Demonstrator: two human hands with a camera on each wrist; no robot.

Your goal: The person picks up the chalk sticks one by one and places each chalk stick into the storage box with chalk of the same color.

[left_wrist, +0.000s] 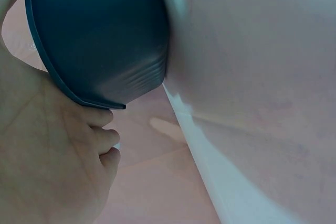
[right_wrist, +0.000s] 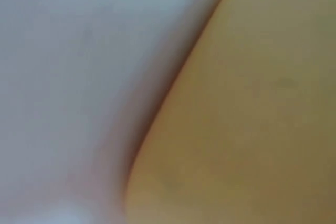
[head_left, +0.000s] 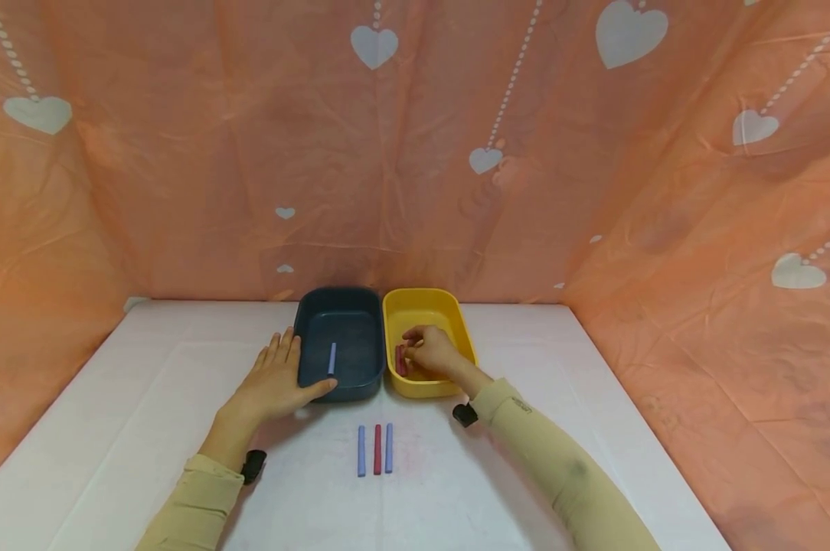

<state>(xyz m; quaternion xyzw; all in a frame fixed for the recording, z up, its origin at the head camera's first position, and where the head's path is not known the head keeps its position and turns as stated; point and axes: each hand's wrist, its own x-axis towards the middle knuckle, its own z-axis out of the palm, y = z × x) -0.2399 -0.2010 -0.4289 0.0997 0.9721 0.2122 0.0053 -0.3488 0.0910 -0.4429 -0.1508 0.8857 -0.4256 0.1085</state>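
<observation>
My left hand (head_left: pixel 273 383) rests against the left side and near corner of a dark blue bin (head_left: pixel 373 337). Its fingers lie fairly straight, and the thumb reaches over the near rim. One blue-violet chalk stick (head_left: pixel 332 359) lies inside that bin. In the left wrist view, the palm (left_wrist: pixel 47 145) is up against the bin's rim (left_wrist: pixel 68 95). Over the yellow bin (head_left: pixel 466 340), my right hand (head_left: pixel 434 352) reaches in and pinches a red chalk stick (head_left: pixel 404 361) at its left side, close beside another red one (head_left: pixel 398 360). The right wrist view shows only the yellow bin's outer wall (right_wrist: pixel 241 108), blurred.
On the white table (head_left: pixel 305 497), in front of the bins, a red chalk stick (head_left: pixel 377 450) lies between two blue-violet ones, left (head_left: pixel 361 451) and right (head_left: pixel 389 448). The bins stand side by side near the far edge. An orange curtain (head_left: pixel 318 153) with hearts hangs behind.
</observation>
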